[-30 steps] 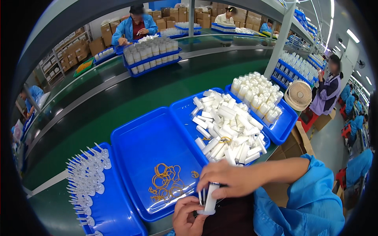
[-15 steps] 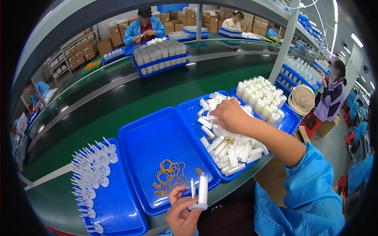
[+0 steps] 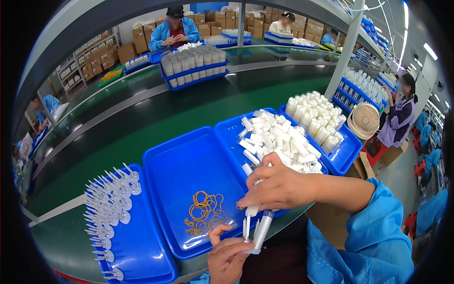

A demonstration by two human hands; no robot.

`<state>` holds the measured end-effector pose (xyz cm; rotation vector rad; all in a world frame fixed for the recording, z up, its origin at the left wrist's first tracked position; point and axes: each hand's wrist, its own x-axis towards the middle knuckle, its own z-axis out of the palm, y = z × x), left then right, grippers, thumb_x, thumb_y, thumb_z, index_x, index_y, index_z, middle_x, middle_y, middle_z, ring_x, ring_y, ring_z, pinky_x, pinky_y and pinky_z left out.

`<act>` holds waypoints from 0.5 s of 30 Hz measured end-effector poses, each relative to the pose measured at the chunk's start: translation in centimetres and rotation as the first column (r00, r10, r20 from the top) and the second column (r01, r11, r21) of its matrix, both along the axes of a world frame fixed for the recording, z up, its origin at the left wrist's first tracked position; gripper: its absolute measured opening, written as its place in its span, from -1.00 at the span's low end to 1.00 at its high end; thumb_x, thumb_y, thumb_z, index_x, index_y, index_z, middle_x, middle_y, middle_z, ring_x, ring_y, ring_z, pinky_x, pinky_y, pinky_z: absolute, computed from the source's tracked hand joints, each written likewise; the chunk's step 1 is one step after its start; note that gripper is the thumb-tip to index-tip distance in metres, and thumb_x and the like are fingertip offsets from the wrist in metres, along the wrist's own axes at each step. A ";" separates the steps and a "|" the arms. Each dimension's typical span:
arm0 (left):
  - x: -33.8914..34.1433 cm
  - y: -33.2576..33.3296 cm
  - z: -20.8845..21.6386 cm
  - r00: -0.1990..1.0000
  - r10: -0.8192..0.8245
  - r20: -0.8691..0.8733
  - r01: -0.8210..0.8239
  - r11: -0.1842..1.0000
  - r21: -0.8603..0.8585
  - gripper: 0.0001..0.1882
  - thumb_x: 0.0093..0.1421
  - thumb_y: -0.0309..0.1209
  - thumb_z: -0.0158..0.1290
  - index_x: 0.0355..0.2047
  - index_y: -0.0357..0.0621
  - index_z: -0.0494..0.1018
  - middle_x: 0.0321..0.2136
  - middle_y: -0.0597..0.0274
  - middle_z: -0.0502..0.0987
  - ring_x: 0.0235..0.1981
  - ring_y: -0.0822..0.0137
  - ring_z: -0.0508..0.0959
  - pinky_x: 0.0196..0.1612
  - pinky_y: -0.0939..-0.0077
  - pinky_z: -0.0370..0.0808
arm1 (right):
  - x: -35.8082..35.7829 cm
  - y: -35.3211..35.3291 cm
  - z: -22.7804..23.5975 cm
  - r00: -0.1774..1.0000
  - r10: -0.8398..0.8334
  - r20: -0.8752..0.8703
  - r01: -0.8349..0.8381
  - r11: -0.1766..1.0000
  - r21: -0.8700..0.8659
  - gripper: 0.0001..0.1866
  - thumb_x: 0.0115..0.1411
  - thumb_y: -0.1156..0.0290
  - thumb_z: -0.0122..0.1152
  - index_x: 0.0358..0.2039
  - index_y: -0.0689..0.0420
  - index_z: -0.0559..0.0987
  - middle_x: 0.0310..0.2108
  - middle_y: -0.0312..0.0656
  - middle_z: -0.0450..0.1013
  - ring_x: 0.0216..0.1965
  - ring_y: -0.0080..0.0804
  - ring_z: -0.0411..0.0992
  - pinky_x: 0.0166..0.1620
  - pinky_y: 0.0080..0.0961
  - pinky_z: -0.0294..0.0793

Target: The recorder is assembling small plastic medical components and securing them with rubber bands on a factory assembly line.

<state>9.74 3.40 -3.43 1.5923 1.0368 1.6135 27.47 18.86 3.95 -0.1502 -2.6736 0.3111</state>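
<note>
At the bottom centre of the frame, the left hand (image 3: 228,259) has its grip closed on a clear plastic base, mostly hidden by fingers, carrying thin white rods (image 3: 248,227) and a tilted, clear-sleeved white cylinder (image 3: 261,233). Just above, the right hand (image 3: 279,185) grasps a second white plastic cylinder (image 3: 253,209), its middle covered; whether it touches the rods is unclear. The hands partly hide a shallow blue plastic tray (image 3: 177,158) holding tan rubber bands (image 3: 201,208).
</note>
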 end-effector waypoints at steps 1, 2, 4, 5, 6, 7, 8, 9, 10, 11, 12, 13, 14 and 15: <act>0.0 -0.1 0.0 1.000 -0.008 0.014 0.008 1.000 -0.015 -0.91 0.08 -0.43 0.09 -0.44 -0.17 0.50 -0.48 0.22 0.50 -0.22 0.23 0.37 0.04 0.12 0.12 | 0.1 0.0 0.0 1.000 -0.005 0.018 0.006 0.999 -0.052 -0.74 0.01 0.33 0.22 -0.22 -0.07 0.57 -0.34 -0.49 0.45 -0.22 -0.48 0.33 -0.22 -0.39 0.05; -0.1 -0.1 0.0 0.999 -0.015 0.029 0.016 0.999 -0.029 -0.92 0.08 -0.43 0.08 -0.44 -0.17 0.50 -0.48 0.22 0.50 -0.23 0.24 0.37 0.04 0.13 0.12 | 0.0 0.1 -0.1 1.000 0.022 0.004 -0.021 0.996 -0.092 -0.76 0.01 0.32 0.23 -0.24 -0.06 0.58 -0.35 -0.48 0.45 -0.24 -0.48 0.34 -0.22 -0.41 0.06; -0.1 -0.2 0.2 0.999 -0.009 0.051 0.012 0.998 -0.056 -0.91 0.08 -0.42 0.09 -0.44 -0.18 0.50 -0.48 0.22 0.50 -0.28 0.25 0.39 0.04 0.13 0.12 | 0.0 0.4 0.0 0.997 0.069 -0.030 -0.073 0.983 -0.167 -0.78 0.00 0.31 0.25 -0.28 -0.03 0.59 -0.36 -0.46 0.47 -0.27 -0.48 0.36 -0.21 -0.44 0.08; -0.1 -0.2 0.3 0.998 -0.007 0.063 0.011 0.998 -0.069 -0.90 0.08 -0.41 0.09 -0.44 -0.18 0.50 -0.48 0.22 0.50 -0.30 0.26 0.39 0.04 0.13 0.11 | 0.0 0.5 0.0 0.996 0.081 -0.044 -0.088 0.975 -0.206 -0.79 -0.01 0.32 0.26 -0.30 -0.01 0.59 -0.38 -0.42 0.47 -0.30 -0.46 0.37 -0.23 -0.45 0.13; -0.2 -0.1 0.2 0.999 -0.017 0.051 0.019 0.999 -0.045 -0.90 0.08 -0.41 0.08 -0.44 -0.17 0.50 -0.49 0.23 0.50 -0.32 0.27 0.41 0.04 0.14 0.11 | -0.1 0.6 0.1 0.994 0.092 -0.058 -0.104 0.964 -0.245 -0.79 -0.02 0.33 0.28 -0.31 0.02 0.59 -0.39 -0.39 0.48 -0.32 -0.45 0.39 -0.25 -0.46 0.17; -0.4 0.2 0.1 0.999 -0.027 0.039 0.028 0.999 -0.021 -0.91 0.09 -0.41 0.08 -0.44 -0.16 0.50 -0.49 0.25 0.50 -0.34 0.29 0.42 0.04 0.14 0.11 | -0.1 0.6 0.2 0.992 0.103 -0.073 -0.119 0.952 -0.283 -0.79 -0.03 0.34 0.30 -0.32 0.05 0.59 -0.41 -0.35 0.48 -0.35 -0.44 0.40 -0.27 -0.48 0.21; -0.5 0.3 0.1 0.999 -0.038 0.026 0.038 0.999 0.002 -0.91 0.09 -0.41 0.07 -0.44 -0.15 0.50 -0.49 0.26 0.50 -0.35 0.30 0.43 0.04 0.14 0.10 | -0.1 0.5 0.1 0.992 0.098 -0.074 -0.117 0.928 -0.354 -0.79 -0.03 0.36 0.30 -0.33 0.08 0.59 -0.42 -0.31 0.48 -0.37 -0.42 0.41 -0.31 -0.49 0.25; -0.7 0.4 0.2 0.999 -0.052 -0.009 0.052 0.998 0.016 -0.93 0.08 -0.42 0.07 -0.45 -0.14 0.50 -0.50 0.27 0.51 -0.38 0.30 0.44 0.03 0.14 0.11 | -0.2 0.2 -0.1 0.993 0.094 -0.075 -0.117 0.898 -0.424 -0.79 -0.02 0.38 0.30 -0.33 0.11 0.59 -0.43 -0.28 0.48 -0.40 -0.40 0.42 -0.35 -0.50 0.29; -0.8 0.6 0.2 0.997 -0.066 -0.044 0.068 0.997 0.030 -0.94 0.08 -0.43 0.08 -0.45 -0.12 0.51 -0.51 0.28 0.51 -0.40 0.31 0.45 0.02 0.14 0.12 | -0.2 0.0 -0.1 0.993 0.090 -0.075 -0.115 0.863 -0.492 -0.79 -0.02 0.40 0.30 -0.33 0.14 0.58 -0.44 -0.24 0.47 -0.42 -0.38 0.42 -0.39 -0.51 0.32; -1.0 0.6 0.3 0.994 -0.080 -0.079 0.083 0.996 0.043 -0.95 0.07 -0.44 0.08 -0.46 -0.10 0.51 -0.51 0.29 0.51 -0.42 0.31 0.46 0.01 0.14 0.12 | -0.1 -0.1 0.2 0.991 0.126 -0.047 -0.129 0.794 -0.594 -0.80 -0.01 0.42 0.29 -0.33 0.15 0.58 -0.45 -0.22 0.47 -0.43 -0.36 0.43 -0.41 -0.51 0.34; -1.1 0.6 0.3 0.988 -0.088 -0.130 0.098 0.992 0.077 -0.97 0.05 -0.46 0.08 -0.47 -0.09 0.51 -0.52 0.30 0.51 -0.43 0.31 0.47 -0.01 0.14 0.13 | 0.0 -0.1 0.7 0.986 0.165 -0.023 -0.135 0.713 -0.688 -0.80 0.00 0.43 0.28 -0.32 0.17 0.57 -0.46 -0.20 0.47 -0.44 -0.34 0.43 -0.43 -0.51 0.36; -1.2 0.6 0.4 0.979 -0.093 -0.181 0.114 0.987 0.110 -0.97 0.04 -0.47 0.08 -0.47 -0.07 0.51 -0.53 0.31 0.51 -0.43 0.31 0.48 -0.02 0.14 0.14 | 0.0 -0.1 1.0 0.978 0.206 -0.005 -0.135 0.621 -0.772 -0.81 0.01 0.45 0.27 -0.32 0.19 0.57 -0.46 -0.18 0.46 -0.45 -0.32 0.43 -0.45 -0.51 0.37; -1.3 0.5 0.4 0.968 -0.096 -0.232 0.131 0.981 0.141 -0.96 0.02 -0.49 0.09 -0.48 -0.06 0.51 -0.53 0.31 0.51 -0.44 0.31 0.49 -0.03 0.14 0.15 | 0.0 -0.2 0.9 0.980 0.199 0.026 -0.114 0.660 -0.743 -0.82 0.02 0.46 0.26 -0.32 0.20 0.57 -0.46 -0.17 0.46 -0.45 -0.32 0.43 -0.44 -0.51 0.37; -1.5 1.2 0.1 0.948 -0.071 -0.311 0.152 0.958 0.242 -0.45 -0.17 -0.53 0.27 -0.11 0.17 0.47 -0.37 0.39 0.45 -0.28 0.25 0.42 -0.09 0.20 0.28 | 0.0 -0.3 0.9 0.981 0.187 0.058 -0.091 0.699 -0.710 -0.83 0.03 0.47 0.25 -0.33 0.20 0.56 -0.46 -0.17 0.46 -0.44 -0.32 0.43 -0.43 -0.51 0.37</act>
